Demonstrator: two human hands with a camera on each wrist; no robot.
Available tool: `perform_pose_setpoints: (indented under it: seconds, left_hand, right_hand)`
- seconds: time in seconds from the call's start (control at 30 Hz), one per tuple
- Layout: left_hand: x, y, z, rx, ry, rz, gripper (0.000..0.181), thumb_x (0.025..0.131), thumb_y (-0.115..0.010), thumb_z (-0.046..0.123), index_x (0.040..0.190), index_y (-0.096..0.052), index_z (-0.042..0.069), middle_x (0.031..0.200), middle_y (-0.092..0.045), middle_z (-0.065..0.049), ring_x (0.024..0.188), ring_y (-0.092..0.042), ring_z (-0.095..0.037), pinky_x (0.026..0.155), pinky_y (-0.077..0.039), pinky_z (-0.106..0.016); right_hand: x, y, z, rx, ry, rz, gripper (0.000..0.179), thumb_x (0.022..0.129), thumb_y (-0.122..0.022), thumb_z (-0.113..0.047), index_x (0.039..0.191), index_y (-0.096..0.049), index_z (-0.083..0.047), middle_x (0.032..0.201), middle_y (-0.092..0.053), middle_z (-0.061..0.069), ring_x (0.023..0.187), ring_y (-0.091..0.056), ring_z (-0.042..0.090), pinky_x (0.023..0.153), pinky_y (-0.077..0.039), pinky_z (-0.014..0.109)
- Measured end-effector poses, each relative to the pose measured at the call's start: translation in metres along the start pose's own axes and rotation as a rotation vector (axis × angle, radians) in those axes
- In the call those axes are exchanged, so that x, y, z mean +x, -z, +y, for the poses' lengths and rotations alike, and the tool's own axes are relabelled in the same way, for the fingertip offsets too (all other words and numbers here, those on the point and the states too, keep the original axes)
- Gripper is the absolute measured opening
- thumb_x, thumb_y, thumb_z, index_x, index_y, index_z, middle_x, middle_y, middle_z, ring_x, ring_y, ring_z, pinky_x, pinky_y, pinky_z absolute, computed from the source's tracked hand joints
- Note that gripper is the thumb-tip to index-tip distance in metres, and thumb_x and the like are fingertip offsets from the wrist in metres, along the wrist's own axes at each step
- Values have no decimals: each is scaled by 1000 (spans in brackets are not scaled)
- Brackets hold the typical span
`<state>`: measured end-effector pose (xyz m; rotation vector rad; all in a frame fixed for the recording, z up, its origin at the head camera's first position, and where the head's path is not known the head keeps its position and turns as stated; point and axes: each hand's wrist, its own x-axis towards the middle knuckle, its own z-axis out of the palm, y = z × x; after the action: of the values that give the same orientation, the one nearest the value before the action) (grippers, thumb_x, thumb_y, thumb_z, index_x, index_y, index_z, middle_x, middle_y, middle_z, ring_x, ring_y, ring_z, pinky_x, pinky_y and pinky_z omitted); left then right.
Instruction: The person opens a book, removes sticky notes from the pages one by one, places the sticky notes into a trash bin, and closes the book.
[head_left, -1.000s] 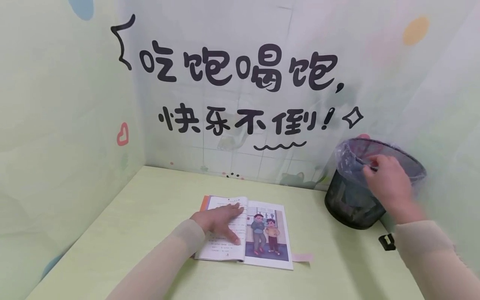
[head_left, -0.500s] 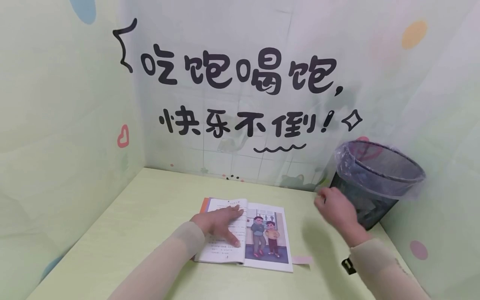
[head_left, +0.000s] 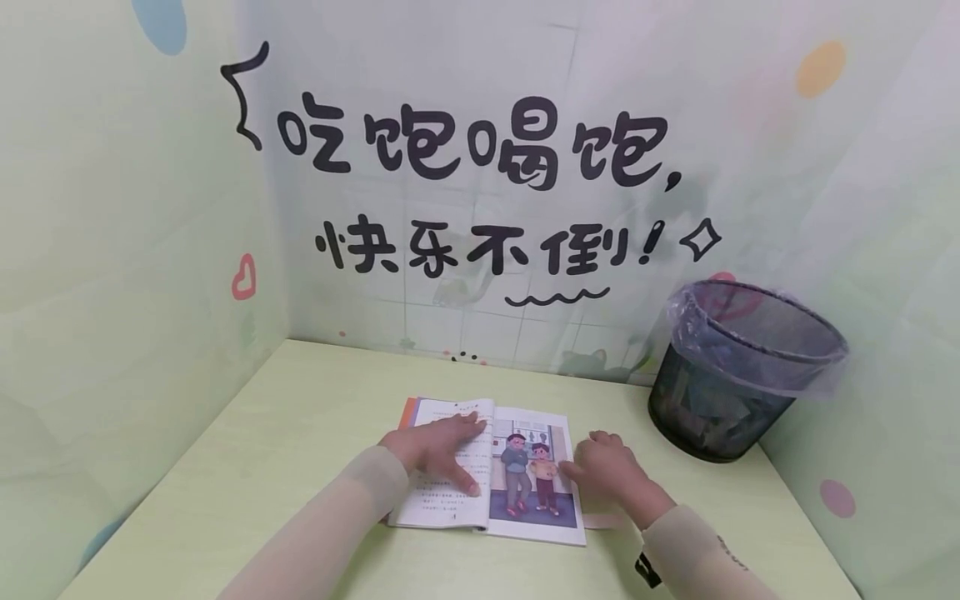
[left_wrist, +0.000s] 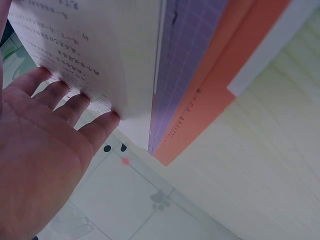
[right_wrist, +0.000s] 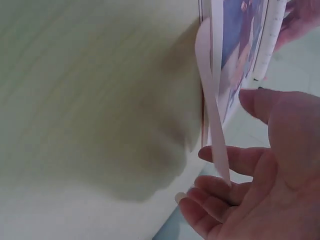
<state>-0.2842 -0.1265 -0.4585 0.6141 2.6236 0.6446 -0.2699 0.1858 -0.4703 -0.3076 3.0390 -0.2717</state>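
Observation:
An open book (head_left: pixel 501 533) lies on the table, text on its left page and a colour picture of two figures on its right page. My left hand (head_left: pixel 435 446) rests on the left page with its fingers spread. In the left wrist view, purple and orange sheets (left_wrist: pixel 200 105) stick out beneath the pages. At the book's right edge is my right hand (head_left: pixel 611 468). The right wrist view has its thumb apart from its loosely bent fingers, near a pale pink strip (right_wrist: pixel 212 110) that juts from the book. Nothing is visibly gripped there.
A black mesh waste bin (head_left: pixel 712 408) with a clear plastic liner stands at the table's right rear. Printed walls border the table (head_left: pixel 300 417) at the back and sides. A small black object (head_left: pixel 647 571) shows beside the right sleeve.
My right hand has come from over the bin, down and leftward, to the book's right edge. The left hand stays on the left page.

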Motion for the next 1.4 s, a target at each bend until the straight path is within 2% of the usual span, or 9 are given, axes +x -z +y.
perform_pose_setpoints:
  seconds: [0.07, 0.2, 0.4, 0.63, 0.8, 0.93, 1.07, 1.23, 1.4]
  left_hand:
    - [0, 0, 0, -4, -1, 1, 112, 82, -95, 49, 173, -36, 20, 185, -22, -3, 172, -20, -32, 139, -21, -56]
    - [-1, 0, 0, -8, 2, 6, 112, 82, -95, 49, 173, -37, 20, 185, -22, -3, 172, -20, -32, 139, -21, -57]
    - [-2, 0, 0, -13, 8, 11, 112, 81, -95, 49, 173, -37, 20, 185, -22, -3, 172, -20, -32, 139, -21, -57]
    - [-2, 0, 0, 1, 10, 9, 112, 82, -95, 49, 173, -36, 20, 185, -22, -2, 172, -21, -32, 139, -21, -57]
    - [-3, 1, -1, -2, -3, 12, 113, 82, -95, 49, 173, -36, 20, 185, -22, -4, 172, -21, -33, 139, -21, -57]
    - [-4, 3, -5, 17, -16, 27, 113, 83, -94, 52, 174, -35, 20, 185, -21, -3, 172, -21, -33, 139, -22, -57]
    - [-4, 6, -11, 80, -45, 60, 114, 82, -93, 57, 174, -35, 22, 185, -22, -2, 171, -22, -34, 139, -22, -57]
    - [-7, 5, -20, 80, -49, 110, 119, 80, -91, 66, 174, -34, 23, 186, -17, -4, 172, -17, -36, 139, -20, -60]
    - [-13, 7, -31, 41, -60, 148, 118, 82, -88, 69, 174, -35, 19, 186, -15, -10, 173, -14, -38, 139, -19, -63]
  right_hand:
    - [0, -5, -3, 17, -13, -27, 50, 103, -73, -48, 109, -78, 1, 144, -67, 31, 143, -53, 55, 121, -44, 71]
    - [0, -9, -8, 67, -49, -40, 61, 101, -76, -52, 122, -74, 5, 151, -60, 32, 144, -52, 53, 122, -43, 70]
    - [-1, -7, -11, 200, -93, -38, 68, 101, -77, -49, 137, -64, 7, 138, -65, 24, 129, -59, 42, 116, -51, 63]
    - [-2, 11, -18, 485, -62, -2, 56, 109, -69, -38, 147, -57, 1, 138, -70, 22, 127, -68, 39, 108, -60, 60]
    - [-3, 17, -23, 750, -22, -21, 49, 114, -58, -43, 145, -61, -6, 126, -74, 12, 108, -70, 23, 92, -64, 45]
    - [-5, 16, -27, 944, 16, -78, 58, 118, -44, -49, 146, -61, -1, 120, -78, 14, 96, -73, 20, 84, -63, 36]
    - [-5, 9, -31, 1054, 43, -86, 74, 120, -29, -53, 149, -59, 7, 119, -79, 20, 93, -75, 18, 83, -63, 32]
    - [-5, -4, -43, 1084, 35, -14, 75, 121, -25, -50, 144, -65, 9, 121, -79, 21, 101, -77, 22, 92, -63, 38]
    - [-10, -16, -58, 920, 107, 57, 51, 118, -47, -36, 151, -64, -1, 143, -73, 21, 135, -69, 41, 118, -52, 62]
